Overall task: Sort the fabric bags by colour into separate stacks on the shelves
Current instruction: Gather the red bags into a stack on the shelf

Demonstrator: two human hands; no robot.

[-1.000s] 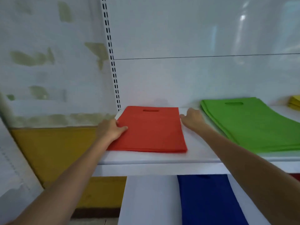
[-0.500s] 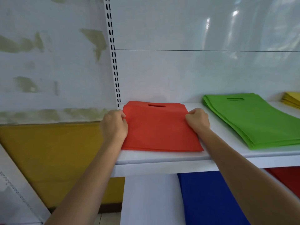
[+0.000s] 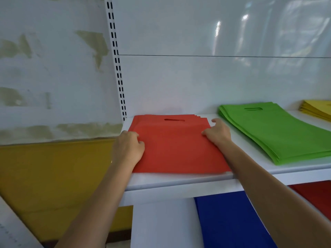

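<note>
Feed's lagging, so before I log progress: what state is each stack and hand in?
Red bags: lying flat, back edges fanned.
Green bags: flat, stacked, untouched.
Yellow bags: stacked, mostly cut off.
Blue bags: lying flat, untouched.
Left hand: holds red bags' left edge.
Right hand: holds their right edge.

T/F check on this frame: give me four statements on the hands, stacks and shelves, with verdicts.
1. The left hand and right hand hold opposite side edges of the red stack. True.
2. The green stack lies left of the red stack. False: it lies to its right.
3. The yellow stack shares the upper shelf with the green stack. True.
4. The blue bag lies on the upper shelf. False: it lies on the lower shelf.
</note>
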